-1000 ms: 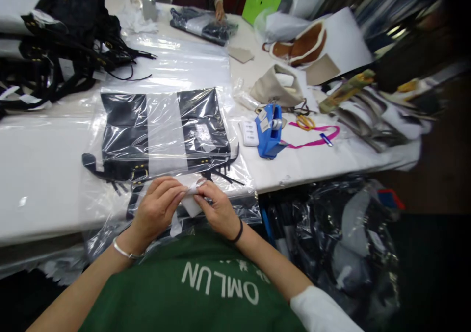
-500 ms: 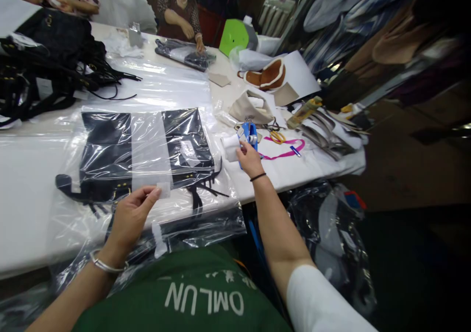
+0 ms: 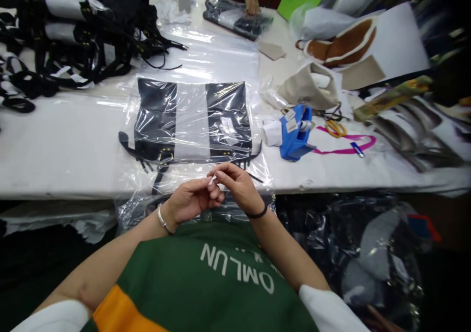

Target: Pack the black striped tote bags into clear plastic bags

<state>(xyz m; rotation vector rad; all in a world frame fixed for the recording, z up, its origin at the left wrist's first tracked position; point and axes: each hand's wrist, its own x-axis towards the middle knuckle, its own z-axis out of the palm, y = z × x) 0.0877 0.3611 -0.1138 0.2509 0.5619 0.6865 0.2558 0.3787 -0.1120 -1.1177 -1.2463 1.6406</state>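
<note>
My left hand and my right hand meet in front of my apron, at the table's near edge. Between their fingertips is a small white slip, pinched from both sides; whether it is a sticker or paper I cannot tell. Just beyond them lies a clear plastic bag with a folded black bag inside, flat on the table. A white strip runs down its middle, and black straps stick out at the bottom.
To the right stand a blue dispenser and a white roll. Yellow-handled scissors, a pink ribbon and a beige pouch lie near. Black bags pile up at the left. A co-worker's hand rests on a wrapped item opposite.
My right hand has come back from the blue dispenser to meet my left hand. My left hand has left the plastic bag's lower edge. The view has shifted down and closer to the table.
</note>
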